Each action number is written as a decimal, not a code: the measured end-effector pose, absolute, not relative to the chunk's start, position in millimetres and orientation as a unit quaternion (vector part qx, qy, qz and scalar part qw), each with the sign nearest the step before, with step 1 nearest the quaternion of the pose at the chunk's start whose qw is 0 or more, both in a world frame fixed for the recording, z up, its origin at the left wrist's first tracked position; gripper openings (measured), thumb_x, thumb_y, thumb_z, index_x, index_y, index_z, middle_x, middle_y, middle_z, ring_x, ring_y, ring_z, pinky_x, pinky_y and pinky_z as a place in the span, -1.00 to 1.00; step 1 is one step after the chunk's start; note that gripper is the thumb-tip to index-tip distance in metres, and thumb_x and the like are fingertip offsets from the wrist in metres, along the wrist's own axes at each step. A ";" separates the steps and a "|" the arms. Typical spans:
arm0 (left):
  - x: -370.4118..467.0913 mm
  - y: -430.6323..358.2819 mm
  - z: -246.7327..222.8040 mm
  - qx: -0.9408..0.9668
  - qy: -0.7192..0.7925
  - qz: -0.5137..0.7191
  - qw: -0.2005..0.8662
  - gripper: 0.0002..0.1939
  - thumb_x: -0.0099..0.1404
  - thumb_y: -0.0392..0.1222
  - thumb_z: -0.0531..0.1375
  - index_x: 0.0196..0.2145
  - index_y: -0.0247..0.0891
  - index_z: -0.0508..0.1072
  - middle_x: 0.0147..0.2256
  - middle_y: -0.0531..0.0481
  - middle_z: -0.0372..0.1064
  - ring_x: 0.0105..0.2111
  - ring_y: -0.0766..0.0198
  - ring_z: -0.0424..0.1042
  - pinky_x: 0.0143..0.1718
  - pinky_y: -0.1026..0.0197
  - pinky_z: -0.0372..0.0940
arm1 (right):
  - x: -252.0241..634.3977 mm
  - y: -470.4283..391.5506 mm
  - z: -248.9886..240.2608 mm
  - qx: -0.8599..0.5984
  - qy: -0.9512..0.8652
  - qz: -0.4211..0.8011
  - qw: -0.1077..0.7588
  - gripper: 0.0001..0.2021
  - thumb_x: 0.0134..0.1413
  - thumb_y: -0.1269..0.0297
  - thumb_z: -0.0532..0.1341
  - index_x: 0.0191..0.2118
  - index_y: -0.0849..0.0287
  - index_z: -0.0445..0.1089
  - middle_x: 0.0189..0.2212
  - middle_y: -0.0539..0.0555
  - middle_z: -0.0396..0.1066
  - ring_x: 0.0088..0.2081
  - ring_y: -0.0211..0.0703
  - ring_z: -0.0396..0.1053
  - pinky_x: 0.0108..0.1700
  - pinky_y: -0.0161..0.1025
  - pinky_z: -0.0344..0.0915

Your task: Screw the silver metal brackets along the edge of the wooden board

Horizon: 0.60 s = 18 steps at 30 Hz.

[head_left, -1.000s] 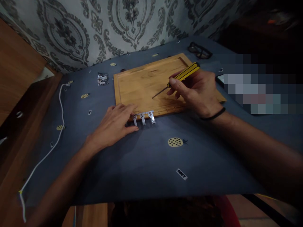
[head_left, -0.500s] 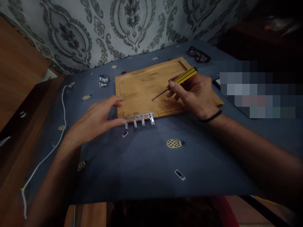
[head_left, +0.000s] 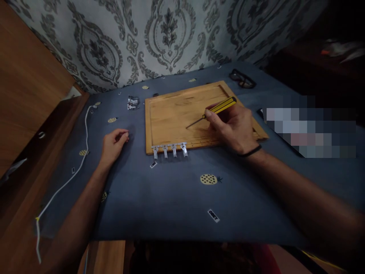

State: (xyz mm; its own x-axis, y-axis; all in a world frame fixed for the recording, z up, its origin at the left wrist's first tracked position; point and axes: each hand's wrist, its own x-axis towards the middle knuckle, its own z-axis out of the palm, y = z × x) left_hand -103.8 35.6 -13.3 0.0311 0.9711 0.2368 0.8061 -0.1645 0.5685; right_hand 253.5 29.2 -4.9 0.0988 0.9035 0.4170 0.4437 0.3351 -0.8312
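Note:
In my right hand [head_left: 235, 127] is a screwdriver [head_left: 221, 106] with a yellow-and-black handle, its thin shaft slanting down left over a wooden board [head_left: 176, 114]. Whether the tip touches the board I cannot tell. My left hand [head_left: 112, 144] is over the cloth, left of the board, with thumb and fingertips pinched together; anything between them is too small to make out. Several silver T-shaped metal fittings [head_left: 170, 150] sit in a row on the board's near edge, their arms jutting past it. Small holes run along that edge to their right.
More metal fittings [head_left: 132, 102] lie in a pile beyond my left hand. Black-framed glasses [head_left: 242, 78] rest behind the board on the right. A white cable [head_left: 85, 139] runs down the left side of the dark blue tablecloth [head_left: 159, 205]. A blurred-out object lies at the right.
My left hand has drawn back left from the fittings and the board's corner, and its spread fingers have closed. My right hand still holds the screwdriver over the board. The view has shifted slightly.

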 end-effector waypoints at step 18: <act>-129.3 32.1 -10.6 0.690 0.711 0.124 -0.058 -0.57 0.39 0.05 0.04 0.05 -0.18 0.49 -0.41 -0.07 0.52 -0.42 0.08 0.48 -0.39 0.19 0.13 | 243.6 22.4 -12.5 -0.545 -0.597 0.288 0.513 -0.65 0.05 -0.12 0.29 -0.18 0.02 0.47 -0.32 0.08 0.50 -0.43 -0.09 0.44 -0.37 -0.10 0.39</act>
